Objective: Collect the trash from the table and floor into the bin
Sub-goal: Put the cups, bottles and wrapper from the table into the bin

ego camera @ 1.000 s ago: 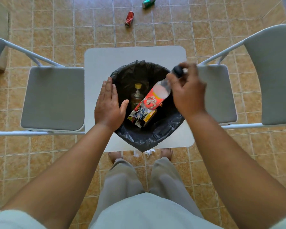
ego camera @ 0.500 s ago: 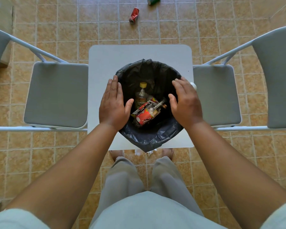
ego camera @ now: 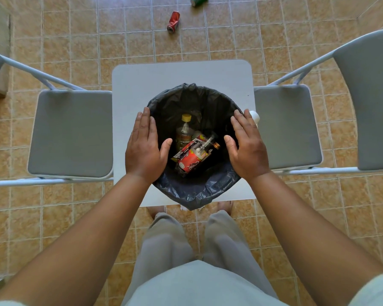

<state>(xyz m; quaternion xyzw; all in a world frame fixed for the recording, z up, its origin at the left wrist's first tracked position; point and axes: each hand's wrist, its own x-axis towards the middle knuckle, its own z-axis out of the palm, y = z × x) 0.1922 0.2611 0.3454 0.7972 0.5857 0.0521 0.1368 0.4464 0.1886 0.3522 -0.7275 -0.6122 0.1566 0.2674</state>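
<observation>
A bin lined with a black bag (ego camera: 192, 191) stands on the small white table (ego camera: 164, 78). Inside lie a red-labelled bottle (ego camera: 191, 161), a yellow-capped bottle (ego camera: 184, 131) and wrappers. My left hand (ego camera: 144, 149) rests flat on the bin's left rim, fingers straight. On the right rim rests my right hand (ego camera: 245, 146), also flat and holding nothing. A crushed red can (ego camera: 173, 21) and a green can (ego camera: 198, 0) lie on the tiled floor beyond the table. Something small and white (ego camera: 254, 115) peeks out behind my right fingers.
Two grey folding chairs flank the table, one on the left (ego camera: 71, 133) and one on the right (ego camera: 287, 127). My legs and bare feet (ego camera: 224, 205) stand just before the table's near edge. Crumpled white paper shows under the bin's near rim.
My right hand let go of the red-labelled bottle, which dropped into the bin. That hand then settled flat on the right rim. My left hand stayed on the left rim.
</observation>
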